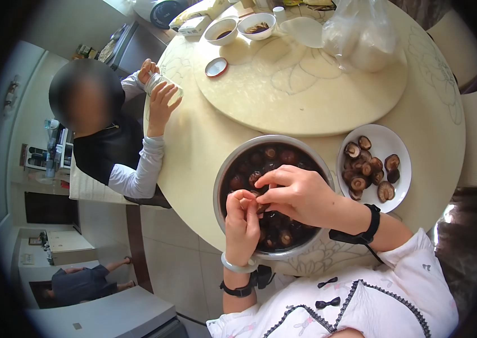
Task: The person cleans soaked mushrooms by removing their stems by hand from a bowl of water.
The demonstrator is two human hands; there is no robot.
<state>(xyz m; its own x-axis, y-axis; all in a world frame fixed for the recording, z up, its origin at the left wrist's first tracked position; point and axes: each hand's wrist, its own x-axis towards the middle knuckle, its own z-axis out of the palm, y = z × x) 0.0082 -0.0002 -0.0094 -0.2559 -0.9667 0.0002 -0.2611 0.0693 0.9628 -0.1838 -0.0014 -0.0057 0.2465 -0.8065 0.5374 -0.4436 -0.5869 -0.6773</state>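
A round metal bowl (220,169) of dark liquid stands at the table's near edge, with several soaking shiitake mushrooms (271,152) floating in it. Over its middle, my left hand (242,225) and my right hand (295,194) meet fingertip to fingertip. Both are closed in a pinch around a small brown mushroom (261,208), mostly covered by the fingers. Right of the bowl, a white plate (400,152) carries several more shiitake mushrooms (364,167), some with pale gills facing up.
A round turntable (306,107) bears a jar lid (216,67), a bowl of dark sauce (221,31), another white bowl (257,27) and a filled plastic bag (359,36). Across to the left, a seated person (114,129) holds a glass jar (165,87). Another person (86,281) is farther back.
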